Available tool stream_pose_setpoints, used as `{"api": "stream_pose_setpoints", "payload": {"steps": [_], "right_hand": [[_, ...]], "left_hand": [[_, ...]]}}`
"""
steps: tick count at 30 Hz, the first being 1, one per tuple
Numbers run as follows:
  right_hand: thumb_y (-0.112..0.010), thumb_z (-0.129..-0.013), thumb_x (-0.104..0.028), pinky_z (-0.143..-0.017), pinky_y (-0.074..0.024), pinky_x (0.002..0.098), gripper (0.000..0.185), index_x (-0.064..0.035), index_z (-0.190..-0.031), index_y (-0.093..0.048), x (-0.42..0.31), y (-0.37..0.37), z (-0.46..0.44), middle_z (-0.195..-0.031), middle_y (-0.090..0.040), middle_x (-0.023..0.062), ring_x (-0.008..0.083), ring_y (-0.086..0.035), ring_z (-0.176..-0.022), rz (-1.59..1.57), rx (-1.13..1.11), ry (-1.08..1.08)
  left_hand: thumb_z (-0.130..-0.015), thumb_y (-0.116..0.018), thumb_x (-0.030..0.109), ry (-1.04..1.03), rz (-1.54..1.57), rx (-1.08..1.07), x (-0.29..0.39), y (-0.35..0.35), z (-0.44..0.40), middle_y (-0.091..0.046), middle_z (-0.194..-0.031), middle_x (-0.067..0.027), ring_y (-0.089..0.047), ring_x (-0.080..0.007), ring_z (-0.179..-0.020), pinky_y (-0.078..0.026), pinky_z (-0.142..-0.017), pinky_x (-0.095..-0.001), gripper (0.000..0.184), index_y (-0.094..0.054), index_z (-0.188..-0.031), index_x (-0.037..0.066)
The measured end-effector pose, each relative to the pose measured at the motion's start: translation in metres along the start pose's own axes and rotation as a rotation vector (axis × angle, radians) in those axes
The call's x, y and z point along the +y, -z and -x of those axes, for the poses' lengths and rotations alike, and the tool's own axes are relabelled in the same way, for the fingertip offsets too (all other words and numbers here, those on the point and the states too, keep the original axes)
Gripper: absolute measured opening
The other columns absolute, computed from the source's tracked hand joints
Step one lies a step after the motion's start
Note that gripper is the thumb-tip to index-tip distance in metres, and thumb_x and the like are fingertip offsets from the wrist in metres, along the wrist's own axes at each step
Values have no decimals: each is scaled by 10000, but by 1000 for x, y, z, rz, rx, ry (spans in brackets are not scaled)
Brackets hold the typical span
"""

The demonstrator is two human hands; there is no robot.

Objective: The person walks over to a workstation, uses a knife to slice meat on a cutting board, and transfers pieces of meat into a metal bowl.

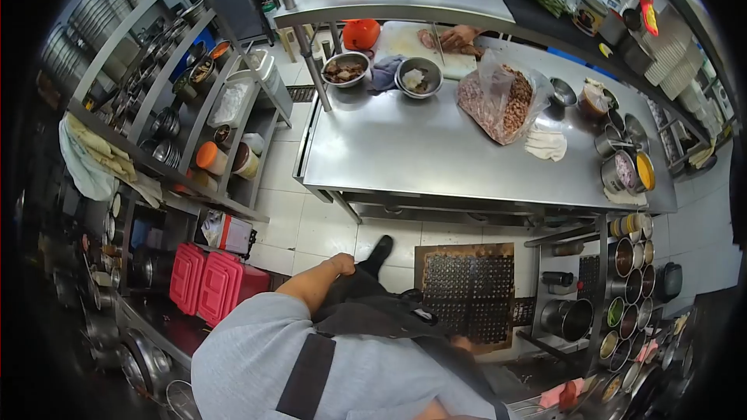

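Note:
My left hand (342, 264) hangs beside my dark apron (369, 315), below the near edge of the steel table (373, 152). Its fingers are turned away and too small to make out. Of my right hand (463, 344) only a small part shows, past the apron's other side above the floor mat; its fingers are hidden. On the table stand a bowl of dark brown pieces (345, 71) and a bowl with a white lump (414, 80). Farther right lies a clear plastic bag of small brown and pinkish pieces (502, 105), with a folded white cloth (547, 144) beside it.
Across the table, a co-worker's hand (461, 37) is at a cutting board (397, 39) with a knife. A steel rack (144, 120) and red bins (222, 284) stand left. A perforated mat (467, 292) lies on the floor; containers (626, 280) fill the right-hand shelf.

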State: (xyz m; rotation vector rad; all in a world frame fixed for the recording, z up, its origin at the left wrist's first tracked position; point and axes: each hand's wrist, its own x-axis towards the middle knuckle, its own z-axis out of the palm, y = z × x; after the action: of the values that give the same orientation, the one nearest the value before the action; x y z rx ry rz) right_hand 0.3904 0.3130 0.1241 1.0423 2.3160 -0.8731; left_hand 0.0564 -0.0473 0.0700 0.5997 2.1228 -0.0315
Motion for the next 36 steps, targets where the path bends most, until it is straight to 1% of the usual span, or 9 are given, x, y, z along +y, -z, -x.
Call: {"api": "stream_pose_setpoints", "payload": {"steps": [9, 15, 20, 23, 26, 28, 32, 34, 36], "right_hand": [[-625, -795, -138, -838, -538, 431, 234, -34, -968, -744, -37, 18, 4, -942, -707, 209, 360, -687, -933, 201, 24, -32], [-571, -800, -89, -833, -544, 428, 241, -43, -953, -752, -97, 27, -64, -918, -712, 210, 352, -701, -906, 283, 220, 2], [-574, -821, -146, -820, -529, 474, 224, -5, -887, -735, -278, -1, -96, -909, -700, 227, 413, -670, -868, 553, 171, 675], [-620, -834, -271, -668, -467, 484, 314, 40, -833, -664, -466, -39, -58, -760, -600, 286, 439, -631, -737, 218, 26, 794], [-674, -892, -282, -585, -454, 336, 302, 13, -829, -670, -633, -41, 65, -669, -631, 150, 202, -567, -583, -18, -214, 1022], [-703, -864, -154, -657, -501, 327, 160, 2, -845, -671, -695, -25, 138, -838, -694, 124, 225, -650, -723, -262, -415, 1287], [-678, -853, -86, -586, -559, 295, 95, -1, -896, -681, -760, 47, 232, -989, -701, 171, 247, -707, -750, -454, -586, 2133], [-634, -869, -44, -693, -619, 368, 99, 27, -935, -657, -747, 60, 269, -1008, -673, 234, 295, -712, -819, -843, -762, 1820], [-556, -936, -76, -672, -620, 398, 164, 36, -925, -676, -747, 58, 264, -1051, -655, 274, 341, -708, -839, -977, -664, 2058]], "left_hand": [[-739, -552, 222, -68, 75, -27, -33, -9, 5, -654, -1169, -231, -619, -363, -1115, -487, -957, -425, 427, -694, -1074, -1], [-710, -563, 174, 19, 498, 356, -128, -12, 38, -677, -1090, -231, -642, -392, -1045, -510, -915, -442, 377, -716, -1026, 35], [-718, -581, 202, 385, 797, 378, -274, -67, 90, -674, -1073, -246, -646, -394, -1023, -515, -904, -442, 366, -714, -995, 1], [-736, -609, 248, 631, 794, 291, -359, -144, 131, -660, -1124, -244, -651, -386, -1030, -516, -905, -447, 405, -708, -1041, -1], [-782, -604, 186, 800, 811, 237, -399, -202, 202, -676, -1074, -255, -677, -365, -988, -551, -832, -487, 330, -694, -1022, -22], [-785, -604, 181, 821, 867, 176, -404, -221, 216, -678, -1060, -248, -679, -362, -977, -556, -807, -486, 323, -690, -1018, -25], [-796, -601, 161, 1028, 1210, -4, -406, -275, 244, -686, -1004, -222, -687, -348, -934, -578, -707, -481, 293, -675, -1003, -34], [-815, -597, 160, 903, 1252, 29, -396, -284, 261, -680, -966, -201, -688, -333, -905, -581, -633, -469, 276, -657, -996, -39], [-838, -598, 173, 761, 1234, 3, -378, -278, 241, -676, -976, -189, -684, -325, -899, -581, -588, -452, 282, -647, -1025, -33]]}}
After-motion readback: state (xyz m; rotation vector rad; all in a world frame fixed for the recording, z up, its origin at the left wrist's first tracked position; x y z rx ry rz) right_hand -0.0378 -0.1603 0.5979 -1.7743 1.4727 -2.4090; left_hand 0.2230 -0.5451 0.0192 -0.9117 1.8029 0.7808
